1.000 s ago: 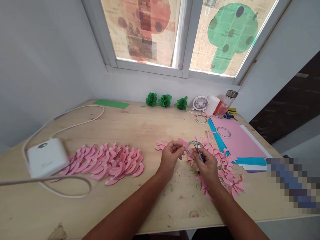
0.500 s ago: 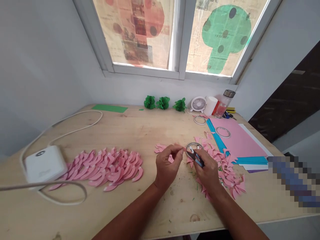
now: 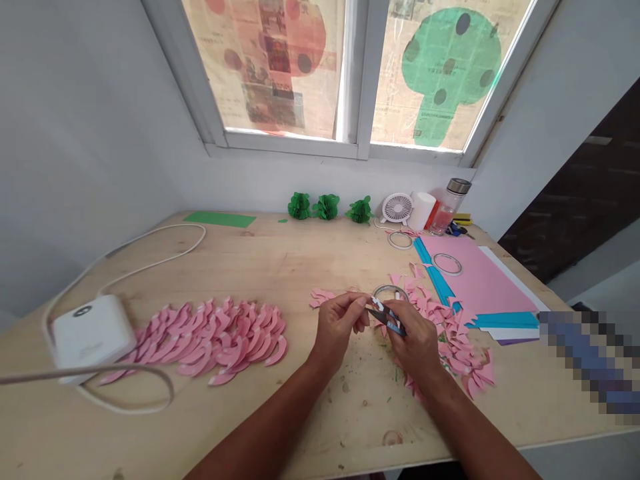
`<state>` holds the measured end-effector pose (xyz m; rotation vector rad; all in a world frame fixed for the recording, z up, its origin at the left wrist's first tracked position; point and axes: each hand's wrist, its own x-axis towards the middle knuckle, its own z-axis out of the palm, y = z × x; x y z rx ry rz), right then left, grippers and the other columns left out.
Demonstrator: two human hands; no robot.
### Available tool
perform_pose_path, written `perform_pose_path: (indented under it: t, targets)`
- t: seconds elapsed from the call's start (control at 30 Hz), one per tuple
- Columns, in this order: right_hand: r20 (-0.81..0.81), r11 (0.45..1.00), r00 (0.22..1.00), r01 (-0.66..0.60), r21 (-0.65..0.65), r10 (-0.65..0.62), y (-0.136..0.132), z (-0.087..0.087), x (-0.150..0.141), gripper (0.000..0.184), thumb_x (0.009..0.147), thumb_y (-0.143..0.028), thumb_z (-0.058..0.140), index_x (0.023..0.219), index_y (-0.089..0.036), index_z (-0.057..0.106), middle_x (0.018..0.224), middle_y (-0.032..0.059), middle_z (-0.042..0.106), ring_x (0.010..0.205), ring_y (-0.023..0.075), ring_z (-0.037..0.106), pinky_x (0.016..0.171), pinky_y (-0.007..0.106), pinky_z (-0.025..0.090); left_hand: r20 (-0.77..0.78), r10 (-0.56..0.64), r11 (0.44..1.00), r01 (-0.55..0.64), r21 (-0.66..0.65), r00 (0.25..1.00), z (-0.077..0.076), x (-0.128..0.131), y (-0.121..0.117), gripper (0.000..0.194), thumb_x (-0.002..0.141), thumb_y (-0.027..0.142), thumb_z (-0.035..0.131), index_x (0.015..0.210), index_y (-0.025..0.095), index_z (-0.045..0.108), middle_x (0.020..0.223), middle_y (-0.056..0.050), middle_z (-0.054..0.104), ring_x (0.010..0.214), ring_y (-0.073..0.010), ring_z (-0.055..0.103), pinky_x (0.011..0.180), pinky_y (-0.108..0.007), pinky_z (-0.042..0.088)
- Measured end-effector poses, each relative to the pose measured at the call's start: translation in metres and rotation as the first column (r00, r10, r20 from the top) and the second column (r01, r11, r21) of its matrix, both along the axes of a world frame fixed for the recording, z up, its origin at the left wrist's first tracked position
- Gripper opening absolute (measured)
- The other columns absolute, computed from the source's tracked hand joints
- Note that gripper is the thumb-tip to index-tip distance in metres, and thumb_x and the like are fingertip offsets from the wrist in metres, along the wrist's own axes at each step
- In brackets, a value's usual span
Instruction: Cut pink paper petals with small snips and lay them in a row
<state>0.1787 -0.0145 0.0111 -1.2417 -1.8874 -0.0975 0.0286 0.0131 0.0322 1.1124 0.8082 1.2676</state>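
Note:
My left hand (image 3: 339,325) is pinched closed on a small piece that I cannot make out, just left of the blades. My right hand (image 3: 416,340) is closed around small blue-handled scissors (image 3: 384,316), whose dark blades point left toward the left fingertips. Both hands hover over the wooden table (image 3: 280,260). A tape ring (image 3: 389,292) lies just behind the hands. Loose pink paper scraps (image 3: 457,340) are scattered to the right of my right hand. A laid-out spread of curved pink petals (image 3: 220,333) lies to the left.
A white power adapter (image 3: 90,333) with its looping cable (image 3: 150,247) sits at the left. Pink paper sheets (image 3: 475,280) with blue strips lie at the right. Green paper balls (image 3: 327,205), a small fan (image 3: 397,207), a bottle (image 3: 450,203) and tape rings stand along the back.
The scissors have tilted so the blades now point left at the left fingertips. The hands sit slightly lower in view, and the pink piece seen earlier in the left fingers no longer shows.

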Motion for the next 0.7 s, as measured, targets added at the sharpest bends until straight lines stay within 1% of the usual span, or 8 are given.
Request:
perform_pose_path:
  t: [0.1,0.23,0.4,0.57,0.7]
  targets:
    - [0.036,1.000,0.999,-0.002,0.005,0.002,-0.0001,-0.0008,0.0002,0.022,0.085,-0.014,0.042,0.100,-0.020,0.057,0.092,0.0079,0.067,0.087,0.0175,0.063,0.073,0.027,0.050,0.005,0.003,1.000,-0.003,-0.011,1.000,-0.0002,-0.0008,0.0007,0.022,0.073,0.036,0.060,0.072,0.014,0.066,0.046,0.002,0.053,0.041,-0.0086,0.043,0.043,-0.022,0.033]
    - [0.073,1.000,0.997,0.008,0.016,-0.009,-0.0002,-0.0024,0.0007,0.021,0.084,-0.012,0.044,0.100,-0.018,0.057,0.094,0.0081,0.066,0.089,0.0175,0.062,0.074,0.026,0.049,-0.006,-0.008,1.000,0.008,-0.011,1.000,0.0004,-0.0027,0.0021,0.021,0.075,0.033,0.060,0.065,0.015,0.063,0.047,0.002,0.052,0.042,-0.0076,0.043,0.043,-0.021,0.033]
    - [0.122,0.999,0.992,0.006,0.034,-0.010,-0.0004,-0.0030,0.0007,0.022,0.083,-0.011,0.045,0.099,-0.018,0.058,0.093,0.0078,0.067,0.088,0.0174,0.062,0.073,0.025,0.048,-0.001,-0.009,0.999,0.009,-0.053,1.000,-0.0001,-0.0032,0.0041,0.019,0.072,0.032,0.062,0.063,0.015,0.060,0.045,0.003,0.051,0.039,-0.0065,0.041,0.040,-0.020,0.031]
    - [0.156,1.000,0.988,0.014,0.024,-0.018,-0.0009,-0.0018,-0.0001,0.024,0.081,-0.010,0.045,0.098,-0.018,0.059,0.095,0.0087,0.067,0.086,0.0170,0.063,0.072,0.024,0.048,0.007,0.020,0.995,-0.019,-0.093,1.000,-0.0009,-0.0018,0.0050,0.018,0.067,0.031,0.064,0.061,0.015,0.058,0.045,0.004,0.050,0.037,-0.0061,0.041,0.038,-0.019,0.030]
    - [0.184,1.000,0.983,0.015,0.013,-0.017,-0.0014,-0.0009,-0.0004,0.023,0.082,-0.011,0.044,0.098,-0.018,0.059,0.095,0.0088,0.067,0.085,0.0166,0.063,0.071,0.024,0.048,-0.012,0.083,0.993,-0.084,-0.080,0.996,-0.0004,0.0000,0.0041,0.016,0.065,0.028,0.063,0.060,0.015,0.058,0.044,0.004,0.049,0.037,-0.0060,0.041,0.037,-0.018,0.030]
